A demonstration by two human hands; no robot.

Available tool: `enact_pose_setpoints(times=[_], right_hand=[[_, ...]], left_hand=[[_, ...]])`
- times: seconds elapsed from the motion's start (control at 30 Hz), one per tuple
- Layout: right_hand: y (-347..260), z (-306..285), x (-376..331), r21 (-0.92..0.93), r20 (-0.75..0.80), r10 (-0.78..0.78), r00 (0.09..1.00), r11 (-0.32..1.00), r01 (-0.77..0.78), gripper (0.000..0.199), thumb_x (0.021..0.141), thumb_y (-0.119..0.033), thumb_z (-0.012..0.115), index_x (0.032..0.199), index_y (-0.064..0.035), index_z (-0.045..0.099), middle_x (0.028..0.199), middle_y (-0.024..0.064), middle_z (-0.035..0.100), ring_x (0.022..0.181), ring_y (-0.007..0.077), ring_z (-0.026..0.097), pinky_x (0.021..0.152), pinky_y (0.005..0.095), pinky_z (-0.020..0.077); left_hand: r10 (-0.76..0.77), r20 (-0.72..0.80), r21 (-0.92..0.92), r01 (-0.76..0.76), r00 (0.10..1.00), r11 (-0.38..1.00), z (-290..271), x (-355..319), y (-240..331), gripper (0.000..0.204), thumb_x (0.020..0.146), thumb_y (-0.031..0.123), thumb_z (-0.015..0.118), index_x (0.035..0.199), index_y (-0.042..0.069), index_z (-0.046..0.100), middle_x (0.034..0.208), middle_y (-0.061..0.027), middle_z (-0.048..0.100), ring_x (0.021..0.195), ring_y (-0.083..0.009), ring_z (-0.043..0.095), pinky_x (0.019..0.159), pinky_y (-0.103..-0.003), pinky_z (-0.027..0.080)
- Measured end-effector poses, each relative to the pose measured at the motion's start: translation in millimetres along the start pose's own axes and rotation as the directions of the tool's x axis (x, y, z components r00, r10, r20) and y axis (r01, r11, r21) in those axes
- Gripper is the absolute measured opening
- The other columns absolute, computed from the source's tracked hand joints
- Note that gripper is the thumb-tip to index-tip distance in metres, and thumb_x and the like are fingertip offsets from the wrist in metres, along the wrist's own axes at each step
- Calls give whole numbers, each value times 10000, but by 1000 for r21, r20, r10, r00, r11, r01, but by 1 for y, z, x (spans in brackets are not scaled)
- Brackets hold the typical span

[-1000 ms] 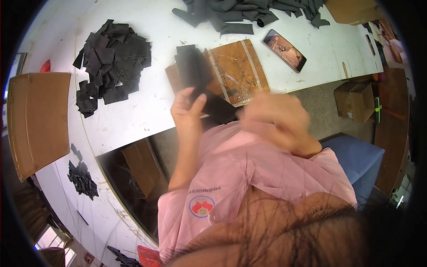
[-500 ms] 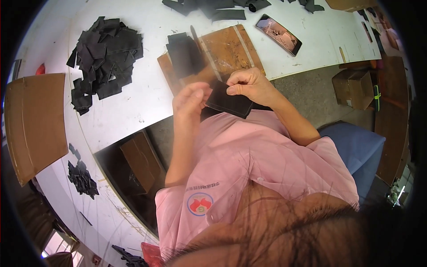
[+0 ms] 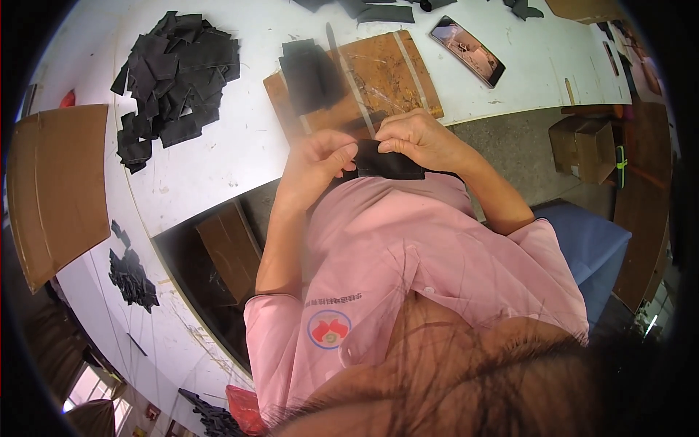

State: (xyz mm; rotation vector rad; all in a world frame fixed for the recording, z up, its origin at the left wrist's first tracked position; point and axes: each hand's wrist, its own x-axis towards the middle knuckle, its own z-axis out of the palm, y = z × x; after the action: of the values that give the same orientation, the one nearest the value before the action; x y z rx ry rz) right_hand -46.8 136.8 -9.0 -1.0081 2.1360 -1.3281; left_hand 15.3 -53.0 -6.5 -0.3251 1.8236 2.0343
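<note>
The left hand pinches the left end of a black cloth with its thumb and fingers. The right hand grips the far edge of the cloth, its fingers curled in. The cloth is just in front of the pink shirt, on the near side of a brown board. A dark stack lies on the board's left part. Left of the board, a big black pile sits on the white table. A phone lies to the right.
</note>
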Motion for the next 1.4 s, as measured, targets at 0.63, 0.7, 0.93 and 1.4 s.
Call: enact_pose_setpoints(times=[0.63, 0.7, 0.93, 1.4], right_hand=[[8, 5, 1, 31, 104, -80, 991, 997, 77, 129, 726, -98, 569, 737, 29, 547, 689, 133, 552, 653, 269, 538, 594, 336, 406], [8, 5, 2, 13, 100, -100, 990, 995, 99, 144, 718, -111, 581, 731, 28, 546, 674, 125, 548, 631, 253, 534, 578, 328, 402], [13, 12, 0, 217, 113, 118, 987, 966, -141, 188, 660, -135, 641, 687, 29, 553, 575, 71, 520, 539, 134, 487, 514, 269, 368], [18, 10, 9, 107, 131, -32, 991, 994, 18, 154, 686, -133, 599, 721, 17, 594, 645, 126, 565, 600, 252, 545, 571, 320, 407]], left_hand=[[-110, 118, -98, 122, 987, 988, -9, 4, -5, 64, 744, -12, 547, 799, -27, 576, 643, -64, 586, 504, -124, 583, 357, -172, 393], [-132, 103, -62, 139, 986, 988, -8, 4, -6, 58, 738, -22, 542, 788, -29, 571, 644, -60, 580, 492, -108, 567, 354, -166, 389], [-107, 44, -110, 111, 993, 988, -3, 3, -10, 56, 737, -23, 537, 784, -29, 567, 633, -51, 569, 478, -78, 525, 365, -167, 405], [-93, 86, -188, 108, 992, 976, -8, -2, -14, 130, 766, 16, 530, 882, -34, 562, 649, -81, 579, 547, -152, 596, 367, -179, 418]])
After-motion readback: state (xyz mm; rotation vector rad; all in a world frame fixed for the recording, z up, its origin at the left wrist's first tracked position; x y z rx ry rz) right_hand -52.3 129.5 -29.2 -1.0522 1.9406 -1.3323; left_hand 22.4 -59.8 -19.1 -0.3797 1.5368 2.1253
